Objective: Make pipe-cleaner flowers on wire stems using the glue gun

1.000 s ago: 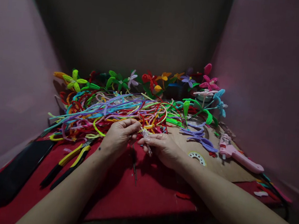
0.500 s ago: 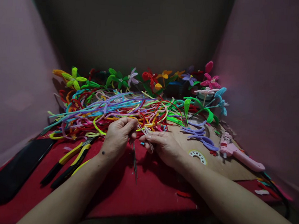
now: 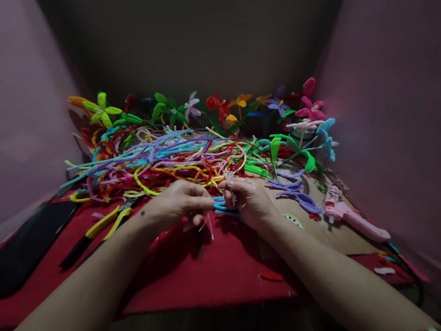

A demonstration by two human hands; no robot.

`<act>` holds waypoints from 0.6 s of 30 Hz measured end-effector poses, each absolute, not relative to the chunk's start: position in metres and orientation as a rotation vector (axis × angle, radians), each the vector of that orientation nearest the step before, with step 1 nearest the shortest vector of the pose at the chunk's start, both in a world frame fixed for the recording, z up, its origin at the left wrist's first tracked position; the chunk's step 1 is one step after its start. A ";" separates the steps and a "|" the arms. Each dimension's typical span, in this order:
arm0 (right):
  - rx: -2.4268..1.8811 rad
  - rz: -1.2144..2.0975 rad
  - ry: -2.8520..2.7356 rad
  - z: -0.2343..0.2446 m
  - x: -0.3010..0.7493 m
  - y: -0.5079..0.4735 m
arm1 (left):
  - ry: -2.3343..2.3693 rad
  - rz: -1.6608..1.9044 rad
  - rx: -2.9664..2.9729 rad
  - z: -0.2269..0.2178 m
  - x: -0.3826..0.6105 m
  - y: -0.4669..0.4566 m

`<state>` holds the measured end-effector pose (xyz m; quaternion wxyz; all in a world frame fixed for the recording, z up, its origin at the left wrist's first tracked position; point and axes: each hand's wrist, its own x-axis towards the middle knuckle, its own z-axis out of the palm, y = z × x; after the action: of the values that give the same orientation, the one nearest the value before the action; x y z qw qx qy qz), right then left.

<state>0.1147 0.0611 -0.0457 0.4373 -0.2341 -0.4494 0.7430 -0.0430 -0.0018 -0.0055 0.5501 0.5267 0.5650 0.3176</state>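
My right hand (image 3: 251, 202) is closed in a pinch around a small bunch of pale flower stamens (image 3: 229, 174), whose tips stick out above the fingers. Close beside it, the thumb and fingers of my left hand (image 3: 180, 202) are pressed together, and thin white strands (image 3: 210, 227) hang below them. What lies right between the left fingertips is hidden. Short blue pipe cleaner pieces (image 3: 222, 206) show between the two hands. Beneath the left hand, a dark thin wire (image 3: 201, 254) lies on the red cloth.
A heap of pipe cleaners (image 3: 167, 152) lies beyond my hands, with pipe cleaner flowers (image 3: 101, 109) behind. Pliers (image 3: 99, 229) and a black flat object (image 3: 24, 256) are left. Purple petals (image 3: 305, 200), a white ring (image 3: 292, 220) and a pink glue gun (image 3: 359, 222) lie right on cardboard (image 3: 330, 243).
My right hand has risen and turned with the stamens, which now point upward. My left fingers have moved right, and white strands now hang below them. Blue pieces have come into sight between the hands.
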 end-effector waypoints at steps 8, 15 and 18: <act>-0.614 1.857 -1.197 -0.042 0.116 0.058 | 1.586 0.451 1.458 -0.022 -0.025 0.001; -0.591 1.904 -1.241 -0.044 0.115 0.055 | 1.717 0.938 1.450 -0.007 -0.041 0.004; -0.618 1.901 -1.283 -0.043 0.114 0.053 | 1.537 1.234 1.285 -0.008 -0.043 0.005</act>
<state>0.1135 0.0529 -0.0434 0.3739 -0.2415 -0.5010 0.7422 -0.0426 0.0047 -0.0078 0.3843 0.5042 0.6030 0.4841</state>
